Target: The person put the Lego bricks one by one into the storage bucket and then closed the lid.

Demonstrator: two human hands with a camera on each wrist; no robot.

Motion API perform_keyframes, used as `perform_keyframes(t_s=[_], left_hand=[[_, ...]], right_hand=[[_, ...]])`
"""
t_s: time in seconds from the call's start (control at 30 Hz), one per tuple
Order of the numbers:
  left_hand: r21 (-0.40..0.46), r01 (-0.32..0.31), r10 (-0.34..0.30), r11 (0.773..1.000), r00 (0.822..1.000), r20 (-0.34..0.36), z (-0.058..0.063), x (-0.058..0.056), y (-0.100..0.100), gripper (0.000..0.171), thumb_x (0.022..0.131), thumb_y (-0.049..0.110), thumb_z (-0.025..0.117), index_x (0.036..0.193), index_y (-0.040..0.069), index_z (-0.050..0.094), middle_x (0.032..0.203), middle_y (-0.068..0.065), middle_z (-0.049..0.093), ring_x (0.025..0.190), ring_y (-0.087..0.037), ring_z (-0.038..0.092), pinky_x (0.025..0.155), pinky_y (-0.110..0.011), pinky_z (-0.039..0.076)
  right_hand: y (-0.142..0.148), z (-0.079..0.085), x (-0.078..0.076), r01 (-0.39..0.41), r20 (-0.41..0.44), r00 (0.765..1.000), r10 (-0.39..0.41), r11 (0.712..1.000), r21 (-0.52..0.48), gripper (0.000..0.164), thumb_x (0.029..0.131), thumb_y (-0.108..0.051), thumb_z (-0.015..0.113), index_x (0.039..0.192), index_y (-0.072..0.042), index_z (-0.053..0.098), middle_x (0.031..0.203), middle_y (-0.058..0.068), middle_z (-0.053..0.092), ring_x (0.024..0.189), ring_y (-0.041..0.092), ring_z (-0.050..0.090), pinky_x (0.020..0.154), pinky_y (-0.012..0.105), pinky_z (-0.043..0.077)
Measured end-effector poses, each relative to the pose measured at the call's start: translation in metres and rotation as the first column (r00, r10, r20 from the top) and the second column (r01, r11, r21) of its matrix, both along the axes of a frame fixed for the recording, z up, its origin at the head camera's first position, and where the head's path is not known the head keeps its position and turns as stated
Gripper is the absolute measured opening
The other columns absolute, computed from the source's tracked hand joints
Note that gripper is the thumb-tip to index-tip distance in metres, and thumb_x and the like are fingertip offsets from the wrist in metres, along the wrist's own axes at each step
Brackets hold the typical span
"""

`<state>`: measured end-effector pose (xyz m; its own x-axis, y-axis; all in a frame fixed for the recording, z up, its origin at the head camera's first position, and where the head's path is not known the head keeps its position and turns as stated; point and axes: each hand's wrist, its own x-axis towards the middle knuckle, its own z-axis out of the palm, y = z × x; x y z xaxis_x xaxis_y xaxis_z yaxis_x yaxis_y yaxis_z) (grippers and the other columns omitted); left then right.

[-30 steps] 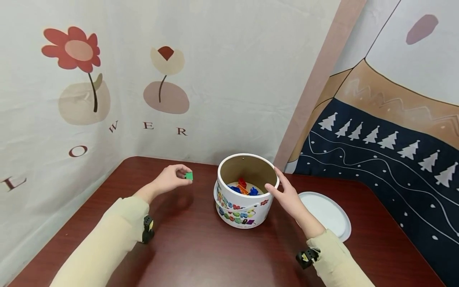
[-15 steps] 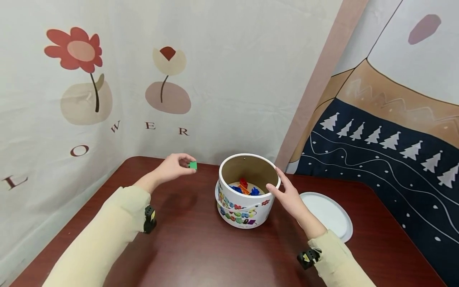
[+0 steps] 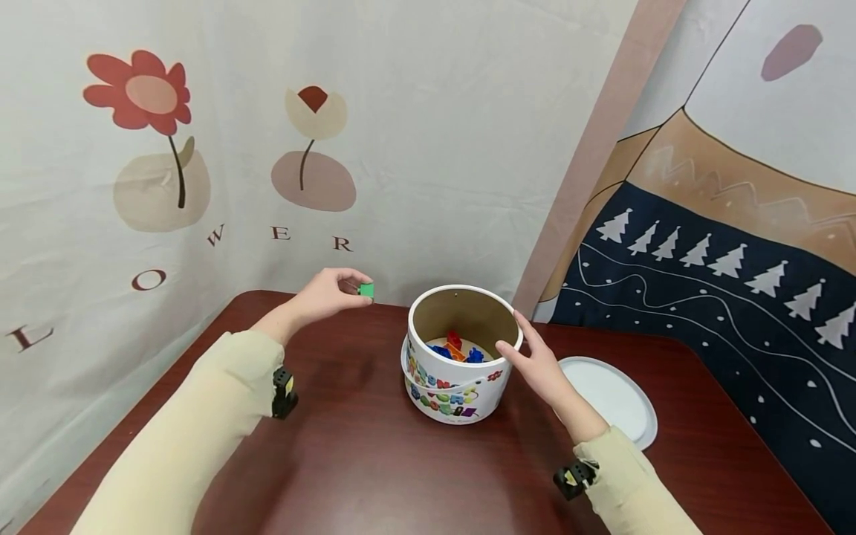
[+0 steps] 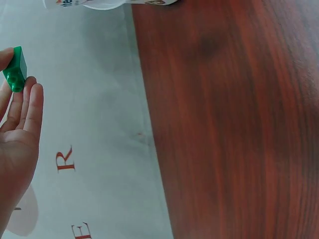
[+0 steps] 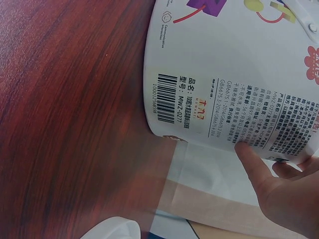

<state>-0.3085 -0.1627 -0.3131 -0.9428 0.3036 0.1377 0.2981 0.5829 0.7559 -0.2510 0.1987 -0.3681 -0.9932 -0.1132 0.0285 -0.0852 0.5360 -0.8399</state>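
Observation:
A small green block (image 3: 365, 290) is pinched at the fingertips of my left hand (image 3: 329, 291), held in the air to the left of the white tub (image 3: 460, 380); the same green block (image 4: 15, 68) shows at my fingertips in the left wrist view. The open tub stands on the dark red table (image 3: 374, 461) and holds several red, orange and blue pieces (image 3: 456, 348). My right hand (image 3: 535, 362) rests against the tub's right rim and wall with fingers spread. The thumb (image 5: 254, 164) touches the tub's printed side (image 5: 229, 74).
The tub's white lid (image 3: 611, 399) lies flat on the table to the right of my right hand. Printed fabric hangs behind the table, a flower cloth (image 3: 221, 163) at the back left and a tree-patterned cloth (image 3: 729, 297) at the right.
My left hand has lifted the green block up and to the right, closer to the tub's rim. The right hand stays on the tub.

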Motion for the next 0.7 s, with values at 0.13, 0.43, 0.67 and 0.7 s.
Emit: perform_keyframes(t_s=[0.13, 0.43, 0.67, 0.7], left_hand=[[0.001, 0.013, -0.013, 1.000, 1.000, -0.004, 0.006, -0.001, 0.006, 0.041, 0.085, 0.022, 0.067, 0.121, 0.003, 0.059, 0.110, -0.016, 0.062, 0.103, -0.026, 0.058, 0.080, -0.034, 0.049], [0.034, 0.034, -0.033, 0.999, 0.999, -0.027, 0.019, -0.005, 0.032, 0.039, 0.084, 0.021, 0.068, 0.120, 0.006, 0.061, 0.113, -0.014, 0.062, 0.104, -0.026, 0.059, 0.082, -0.036, 0.051], [0.074, 0.090, -0.088, 0.993, 0.996, -0.032, 0.025, -0.005, 0.055, 0.039, 0.084, 0.018, 0.068, 0.119, 0.004, 0.061, 0.113, -0.015, 0.063, 0.106, -0.027, 0.060, 0.088, -0.040, 0.050], [0.075, 0.095, -0.093, 0.993, 0.995, -0.028, 0.025, -0.004, 0.058, 0.039, 0.084, 0.018, 0.068, 0.120, 0.005, 0.060, 0.114, -0.015, 0.063, 0.107, -0.027, 0.060, 0.089, -0.040, 0.050]], right_hand=[[0.000, 0.000, 0.000, 0.002, 0.003, 1.000, -0.002, 1.000, 0.000, 0.076, 0.091, -0.041, 0.055, 0.151, -0.022, 0.013, 0.156, 0.013, 0.019, 0.139, 0.037, 0.026, 0.105, 0.057, 0.031], [0.001, -0.001, 0.001, 0.012, 0.006, 1.000, -0.012, 1.000, 0.005, 0.075, 0.091, -0.041, 0.055, 0.151, -0.023, 0.013, 0.156, 0.012, 0.019, 0.139, 0.037, 0.025, 0.106, 0.059, 0.030], [0.000, 0.001, 0.002, 0.004, -0.023, 1.000, -0.003, 1.000, 0.031, 0.074, 0.092, -0.040, 0.055, 0.151, -0.019, 0.014, 0.155, 0.014, 0.019, 0.140, 0.038, 0.022, 0.108, 0.060, 0.023], [0.000, 0.001, 0.002, 0.004, -0.025, 1.000, -0.003, 1.000, 0.030, 0.074, 0.092, -0.039, 0.055, 0.151, -0.020, 0.015, 0.155, 0.014, 0.019, 0.141, 0.037, 0.022, 0.109, 0.060, 0.022]])
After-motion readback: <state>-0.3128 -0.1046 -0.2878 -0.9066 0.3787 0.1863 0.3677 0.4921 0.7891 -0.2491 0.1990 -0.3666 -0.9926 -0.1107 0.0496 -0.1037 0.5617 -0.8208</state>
